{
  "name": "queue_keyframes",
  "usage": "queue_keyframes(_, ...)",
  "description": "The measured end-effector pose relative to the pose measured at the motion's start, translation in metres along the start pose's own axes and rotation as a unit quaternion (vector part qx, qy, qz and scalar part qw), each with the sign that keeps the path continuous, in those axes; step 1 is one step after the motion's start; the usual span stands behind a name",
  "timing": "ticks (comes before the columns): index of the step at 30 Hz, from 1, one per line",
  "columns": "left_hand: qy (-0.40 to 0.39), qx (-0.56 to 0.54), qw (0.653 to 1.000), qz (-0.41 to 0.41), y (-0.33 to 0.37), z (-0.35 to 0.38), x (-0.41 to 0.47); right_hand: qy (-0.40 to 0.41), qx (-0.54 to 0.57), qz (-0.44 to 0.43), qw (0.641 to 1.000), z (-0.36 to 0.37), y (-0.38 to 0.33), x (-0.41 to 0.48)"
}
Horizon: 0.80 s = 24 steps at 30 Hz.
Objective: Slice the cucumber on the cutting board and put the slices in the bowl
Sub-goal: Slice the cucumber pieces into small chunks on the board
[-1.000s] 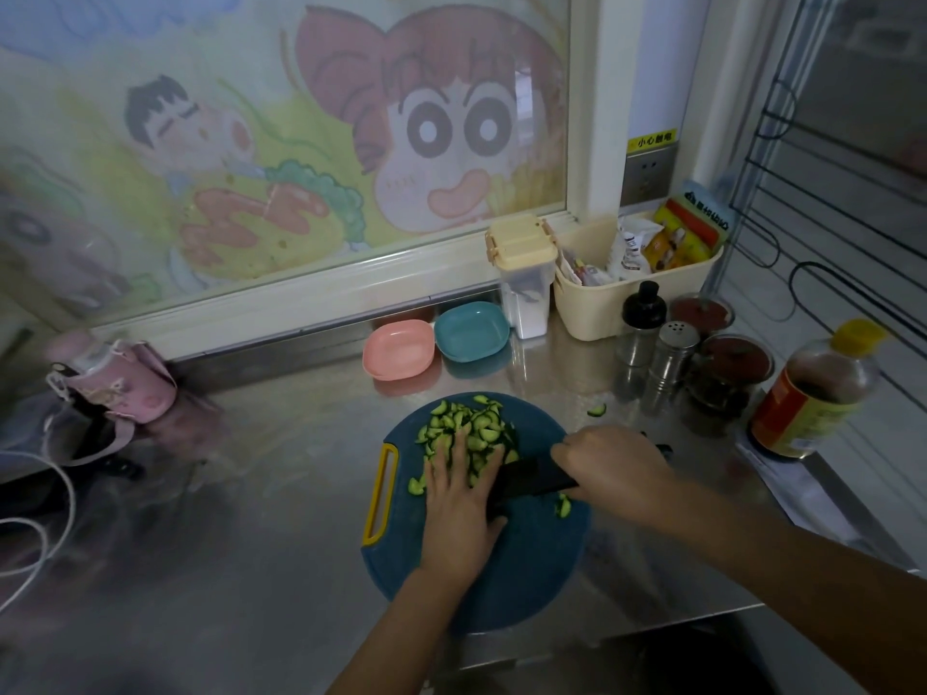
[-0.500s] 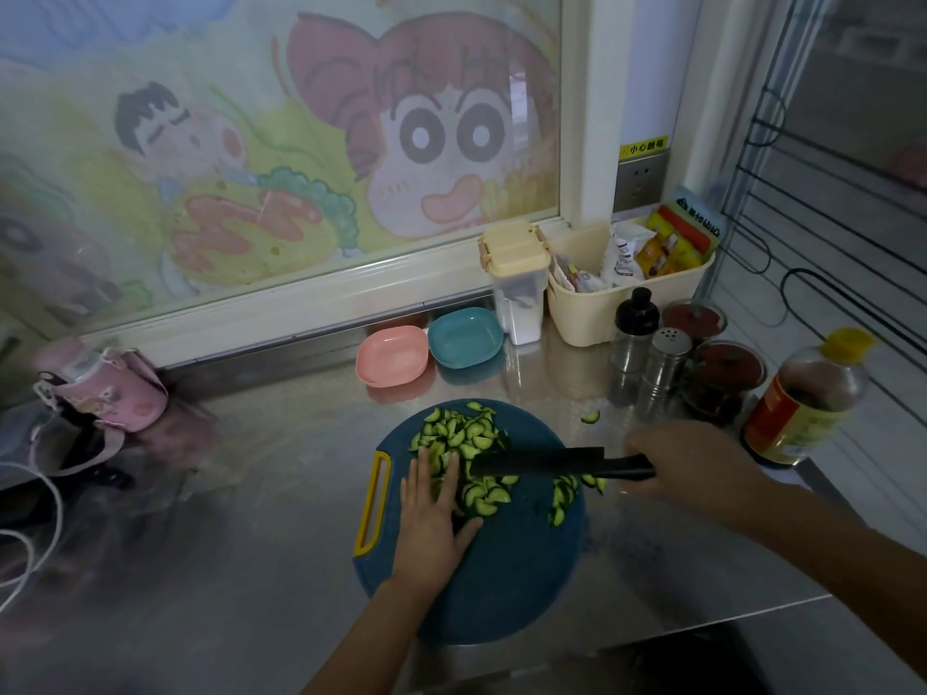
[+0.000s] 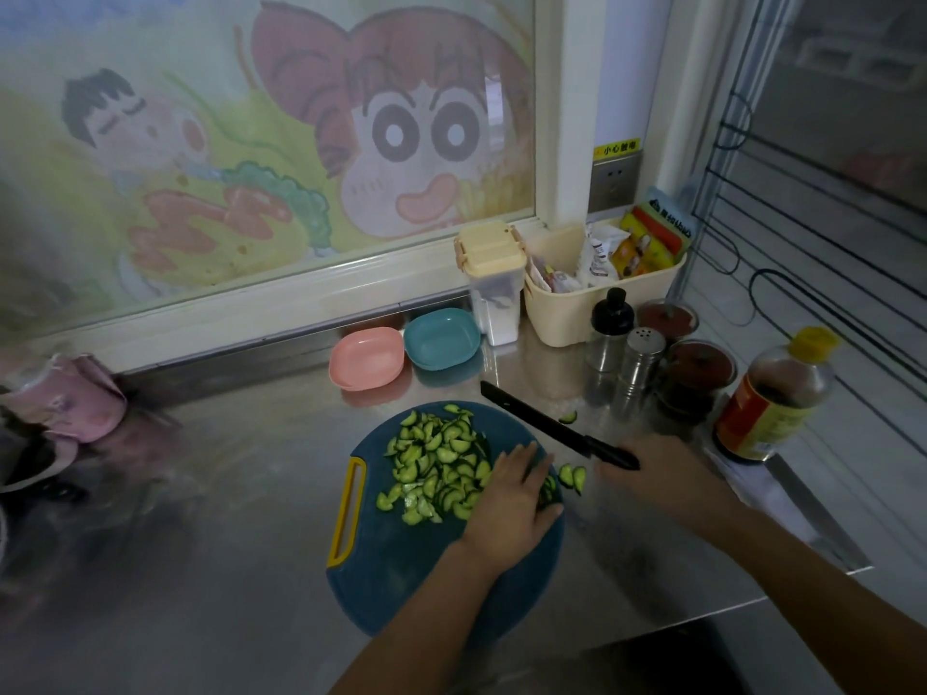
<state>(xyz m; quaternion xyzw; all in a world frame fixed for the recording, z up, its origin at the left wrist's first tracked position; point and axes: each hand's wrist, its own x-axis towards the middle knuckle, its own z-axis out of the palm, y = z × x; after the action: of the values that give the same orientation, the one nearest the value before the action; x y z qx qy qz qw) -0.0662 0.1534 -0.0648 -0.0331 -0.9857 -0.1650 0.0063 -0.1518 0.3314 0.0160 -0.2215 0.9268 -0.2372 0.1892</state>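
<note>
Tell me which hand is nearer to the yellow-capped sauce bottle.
Right. The right hand is just left of the yellow-capped sauce bottle and slightly nearer the camera. The left hand is farther left, on the cucumber slices on the cutting board.

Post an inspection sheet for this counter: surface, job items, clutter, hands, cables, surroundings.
Surface: shiny steel counter, one stray cucumber piece on it.
Job's things: blue cutting board holds a heap of cucumber slices; black knife slants along its far right edge; pink bowl and teal bowl behind, both empty.
Clutter: shaker, black-capped bottle, lidded jars, sauce bottle, cream basket of packets, lidded container, pink bag.
Grippers: left hand flat on the slices; right hand at the knife handle, grip blurred.
Cables: nothing seen.
Surroundings: painted window, wire rack.
</note>
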Motion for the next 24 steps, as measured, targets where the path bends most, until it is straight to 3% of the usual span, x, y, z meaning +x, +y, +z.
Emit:
queue_keyframes(4,-0.054,0.045,0.995,0.070,-0.004,0.009,0.003,0.017,0.038,0.013,0.999,0.002,0.004,0.004)
queue_keyframes(7,0.015,0.084,0.993,0.081,-0.022,0.008,-0.006,0.004,0.045,0.017,0.999,0.003,0.008,0.007)
queue_keyframes(13,0.138,0.046,0.989,-0.008,-0.059,-0.015,-0.025,-0.016,0.064,0.031,0.997,0.008,0.010,0.006)
queue_keyframes(17,0.213,0.018,0.972,-0.099,-0.053,-0.030,-0.020,-0.076,0.118,0.041,0.989,0.013,0.000,0.000)
queue_keyframes(24,0.152,0.019,0.985,-0.083,-0.033,-0.039,-0.004,-0.136,0.153,0.034,0.978,0.018,-0.022,-0.002)
